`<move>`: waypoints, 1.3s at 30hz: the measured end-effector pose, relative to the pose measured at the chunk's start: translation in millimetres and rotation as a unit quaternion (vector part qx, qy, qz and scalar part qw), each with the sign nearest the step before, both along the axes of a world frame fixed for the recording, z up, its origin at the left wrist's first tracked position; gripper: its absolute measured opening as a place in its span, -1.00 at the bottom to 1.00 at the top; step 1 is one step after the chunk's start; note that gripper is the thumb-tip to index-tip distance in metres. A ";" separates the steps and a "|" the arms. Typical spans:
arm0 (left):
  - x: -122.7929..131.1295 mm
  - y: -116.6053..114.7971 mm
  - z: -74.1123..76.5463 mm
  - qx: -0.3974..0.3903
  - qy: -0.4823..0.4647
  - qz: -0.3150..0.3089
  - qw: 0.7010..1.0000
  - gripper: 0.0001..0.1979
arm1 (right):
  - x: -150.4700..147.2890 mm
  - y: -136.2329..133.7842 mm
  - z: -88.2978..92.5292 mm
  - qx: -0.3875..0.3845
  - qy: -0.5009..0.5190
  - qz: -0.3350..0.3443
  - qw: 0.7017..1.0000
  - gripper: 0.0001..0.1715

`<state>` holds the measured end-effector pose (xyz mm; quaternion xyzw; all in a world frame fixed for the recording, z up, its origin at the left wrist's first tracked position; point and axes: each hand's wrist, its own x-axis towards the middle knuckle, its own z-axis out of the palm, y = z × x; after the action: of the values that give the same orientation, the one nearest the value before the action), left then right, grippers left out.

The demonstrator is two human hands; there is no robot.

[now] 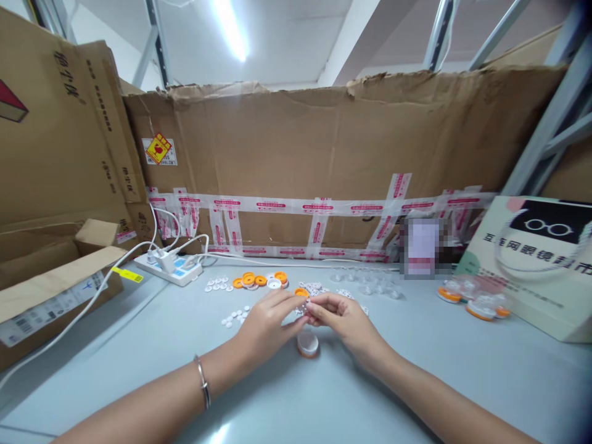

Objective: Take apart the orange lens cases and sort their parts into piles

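Head view: left hand point(266, 324) and right hand point(345, 320) pinch a small clear piece point(305, 306) over the bench point(416, 382).
Fingers point(290, 302) of both hands closed on it at the tips; orange-rimmed cap point(308, 344) lies just beneath. Seemingly a fitting step, calling for fine alignment.

Small-parts assembly bench in a warehouse or stockroom: a grey worktable point(139, 345) walled by taped cardboard sheets point(324, 160), steel racking uprights point(550, 117) behind, shipping cartons point(50, 290), a power strip point(169, 266), small plastic parts point(256, 280) in loose piles, a fluorescent tube point(229, 28) overhead.
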<state>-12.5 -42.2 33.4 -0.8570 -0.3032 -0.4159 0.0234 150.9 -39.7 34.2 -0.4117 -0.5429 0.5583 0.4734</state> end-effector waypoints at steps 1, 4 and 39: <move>0.3 0.0 -0.2 0.021 0.013 0.012 1.000 -0.86 | -0.2 -0.3 -0.3 -0.001 0.005 -0.001 1.000 -0.62; -0.2 1.1 -1.2 0.071 0.045 0.043 0.996 -0.84 | -0.4 -0.9 -0.9 0.002 0.005 0.010 1.000 -0.63; -0.6 -6.5 8.5 0.223 0.117 -0.012 0.968 -0.87 | 0.2 -1.2 -7.5 -0.031 0.039 0.027 0.998 -0.65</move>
<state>-13.1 -48.7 41.9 -0.8766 -0.1875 -0.3702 0.2437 151.2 -40.9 26.7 -0.3894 -0.5172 0.6030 0.4661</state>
